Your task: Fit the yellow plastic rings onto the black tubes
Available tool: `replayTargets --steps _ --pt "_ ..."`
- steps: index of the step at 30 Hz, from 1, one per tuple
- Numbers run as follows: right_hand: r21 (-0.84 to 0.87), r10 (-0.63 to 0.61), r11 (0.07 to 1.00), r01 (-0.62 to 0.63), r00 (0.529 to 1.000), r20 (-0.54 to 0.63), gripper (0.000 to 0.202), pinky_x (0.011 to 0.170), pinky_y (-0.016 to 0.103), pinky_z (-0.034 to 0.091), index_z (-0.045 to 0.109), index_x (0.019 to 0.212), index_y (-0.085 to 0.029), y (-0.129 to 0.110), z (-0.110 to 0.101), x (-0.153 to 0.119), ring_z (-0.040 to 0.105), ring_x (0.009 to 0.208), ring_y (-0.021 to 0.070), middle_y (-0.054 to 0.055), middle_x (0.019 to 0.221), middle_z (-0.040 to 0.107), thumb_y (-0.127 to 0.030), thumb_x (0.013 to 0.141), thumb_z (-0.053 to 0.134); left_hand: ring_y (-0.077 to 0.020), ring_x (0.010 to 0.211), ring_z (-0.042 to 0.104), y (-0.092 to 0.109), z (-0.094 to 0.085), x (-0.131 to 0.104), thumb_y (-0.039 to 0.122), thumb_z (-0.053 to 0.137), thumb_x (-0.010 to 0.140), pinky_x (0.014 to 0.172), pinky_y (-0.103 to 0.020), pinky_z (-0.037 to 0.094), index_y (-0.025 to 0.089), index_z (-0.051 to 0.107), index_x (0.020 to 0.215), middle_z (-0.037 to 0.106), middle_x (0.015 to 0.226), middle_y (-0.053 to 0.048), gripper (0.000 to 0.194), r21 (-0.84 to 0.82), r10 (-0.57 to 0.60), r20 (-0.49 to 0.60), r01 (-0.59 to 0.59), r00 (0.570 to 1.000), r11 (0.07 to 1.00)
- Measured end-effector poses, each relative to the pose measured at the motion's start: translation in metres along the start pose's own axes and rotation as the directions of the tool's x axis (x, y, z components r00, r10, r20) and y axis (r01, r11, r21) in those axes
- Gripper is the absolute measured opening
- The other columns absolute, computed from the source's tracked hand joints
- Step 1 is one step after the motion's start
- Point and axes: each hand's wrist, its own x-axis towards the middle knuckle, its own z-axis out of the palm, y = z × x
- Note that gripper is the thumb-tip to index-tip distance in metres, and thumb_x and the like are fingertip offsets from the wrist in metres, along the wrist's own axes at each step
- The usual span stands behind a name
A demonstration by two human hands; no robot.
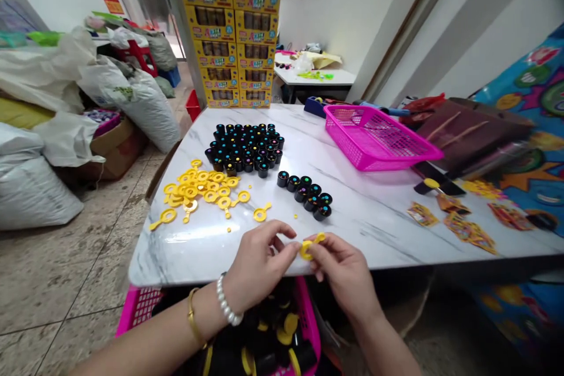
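Between the thumb and fingers of my right hand is a yellow plastic ring with a short tab. My left hand is beside it, thumb tip at the ring's edge and index finger apart from the thumb; whether the thumb touches the ring is hard to tell. A loose pile of similar yellow rings lies to the left, with a single ring nearer my hands. Just beyond my hands stand several small black caps with coloured dots, and a larger cluster of black caps sits farther back.
A pink basket rests at the table's back right. Below the front edge, another pink basket holds black tubes with yellow ends. Stacked yellow boxes rise behind the table. Small printed packets lie on the right; white sacks stand left.
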Motion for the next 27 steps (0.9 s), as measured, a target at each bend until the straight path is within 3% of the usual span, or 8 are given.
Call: replayTargets --steps 5,8,11,16,20,23,25,27 --pt "-0.041 0.052 0.997 -0.064 0.968 -0.247 0.042 0.037 0.017 0.028 0.066 0.100 -0.012 0.001 -0.053 0.027 0.039 0.040 0.0058 -0.002 0.055 0.055 -0.044 0.073 0.071 -0.0110 0.062 0.058 -0.004 0.024 0.041 0.028 0.064 0.077 0.066 -0.027 0.049 0.016 0.063 0.099 0.066 0.092 -0.004 0.025 0.136 0.025 0.045 -0.031 0.999 0.990" --pt "-0.128 0.064 0.987 -0.093 0.975 -0.213 0.045 0.035 0.018 0.026 0.066 0.100 -0.011 -0.006 -0.059 0.043 0.040 0.040 0.0066 -0.002 0.056 0.055 -0.045 0.072 0.069 -0.0146 0.069 0.059 -0.006 0.037 0.059 0.030 0.064 0.077 0.072 -0.030 0.049 0.015 0.063 0.106 0.066 0.090 -0.005 0.033 0.215 0.080 0.051 -0.089 0.996 0.973" --pt "-0.222 0.055 0.972 -0.076 0.993 -0.100 0.036 0.040 0.019 0.035 0.069 0.091 -0.013 -0.011 -0.050 0.047 0.046 0.045 0.0081 -0.001 0.061 0.059 -0.043 0.071 0.069 -0.0184 0.079 0.059 -0.009 0.045 0.067 0.028 0.064 0.076 0.076 -0.032 0.049 0.015 0.064 0.103 0.065 0.086 -0.006 0.030 0.292 0.106 0.049 -0.116 0.993 0.949" --pt "-0.253 0.002 0.967 -0.005 1.000 -0.013 0.029 0.047 0.021 0.042 0.069 0.086 -0.016 -0.010 -0.042 0.032 0.052 0.053 0.0098 0.001 0.069 0.062 -0.043 0.075 0.068 -0.0188 0.082 0.059 -0.010 0.037 0.046 0.022 0.063 0.075 0.076 -0.030 0.047 0.016 0.063 0.093 0.062 0.087 -0.005 0.019 0.384 0.102 0.127 -0.144 0.987 0.912" --pt "-0.143 0.144 0.979 -0.148 0.989 -0.035 0.032 0.033 0.017 0.023 0.067 0.094 -0.018 -0.012 -0.037 0.017 0.037 0.035 0.0059 -0.003 0.049 0.055 -0.043 0.075 0.069 -0.0178 0.077 0.058 -0.008 0.015 0.012 0.029 0.065 0.076 0.070 -0.029 0.045 0.018 0.061 0.091 0.060 0.087 -0.003 0.019 0.447 0.020 0.185 -0.102 0.982 0.889" --pt "-0.027 0.237 0.972 -0.235 0.969 0.076 0.026 0.034 0.016 0.021 0.067 0.086 -0.017 -0.011 -0.019 0.011 0.036 0.035 0.0048 -0.005 0.043 0.050 -0.038 0.073 0.074 -0.0176 0.076 0.057 -0.011 0.001 -0.004 0.030 0.063 0.078 0.067 -0.029 0.044 0.018 0.060 0.092 0.060 0.088 -0.003 0.017 0.497 -0.021 0.172 -0.069 0.985 0.865" --pt "0.029 0.235 0.970 -0.241 0.961 0.144 0.022 0.037 0.016 0.024 0.067 0.077 -0.016 -0.008 -0.003 0.011 0.037 0.037 0.0038 -0.004 0.047 0.052 -0.036 0.071 0.075 -0.0172 0.076 0.057 -0.015 -0.004 -0.007 0.029 0.062 0.078 0.066 -0.028 0.043 0.018 0.059 0.090 0.060 0.086 -0.003 0.016 0.493 -0.017 0.173 -0.072 0.985 0.867" --pt "0.049 0.192 0.978 -0.201 0.971 0.140 0.022 0.037 0.016 0.025 0.067 0.072 -0.016 -0.005 0.011 0.013 0.035 0.040 0.0023 -0.003 0.058 0.057 -0.034 0.069 0.077 -0.0163 0.076 0.057 -0.019 -0.004 -0.008 0.028 0.062 0.078 0.066 -0.026 0.043 0.019 0.059 0.090 0.060 0.085 -0.002 0.015 0.471 0.003 0.177 -0.087 0.984 0.878"
